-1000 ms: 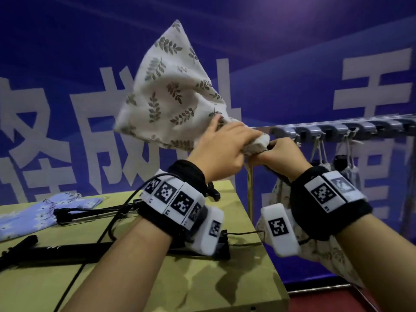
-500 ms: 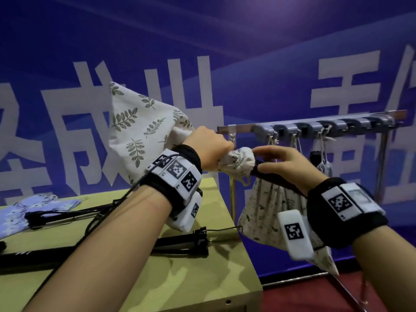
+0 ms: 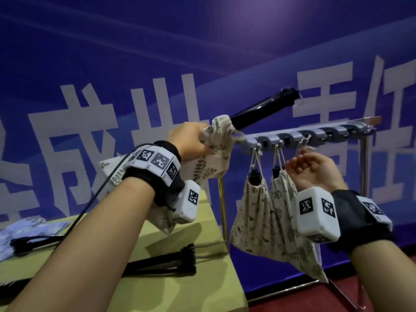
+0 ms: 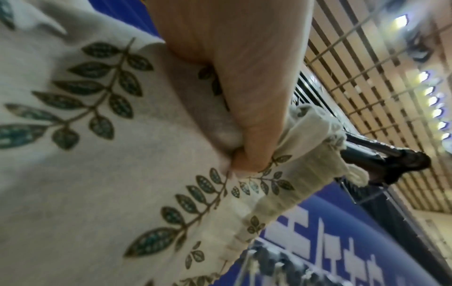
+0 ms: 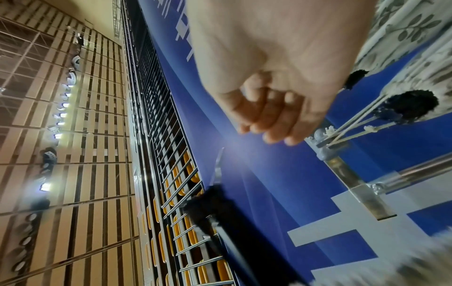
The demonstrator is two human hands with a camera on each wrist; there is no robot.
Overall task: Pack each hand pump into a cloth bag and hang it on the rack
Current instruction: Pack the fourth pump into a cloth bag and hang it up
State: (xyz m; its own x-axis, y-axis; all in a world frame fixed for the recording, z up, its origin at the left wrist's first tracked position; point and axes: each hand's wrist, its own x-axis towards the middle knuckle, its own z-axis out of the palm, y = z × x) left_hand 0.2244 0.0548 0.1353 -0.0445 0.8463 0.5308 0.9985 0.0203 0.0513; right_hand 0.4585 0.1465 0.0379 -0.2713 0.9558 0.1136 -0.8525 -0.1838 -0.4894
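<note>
- Left hand (image 3: pixel 191 140) grips the leaf-print cloth bag (image 3: pixel 216 154) at its gathered neck; the hand pump (image 3: pixel 265 109) juts from the mouth.
- Step underway, likely: closing up before hanging.
- Right hand (image 3: pixel 313 170), fingers loosely curled and holding nothing, hovers below the rack (image 3: pixel 315 134) beside the hung bags (image 3: pixel 254 212).
- Next: find the drawstring, loop it onto a free hook.

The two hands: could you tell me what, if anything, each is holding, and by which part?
The left hand grips the cloth bag by its gathered neck, the hand pump sticking out. The right hand holds nothing.
</note>
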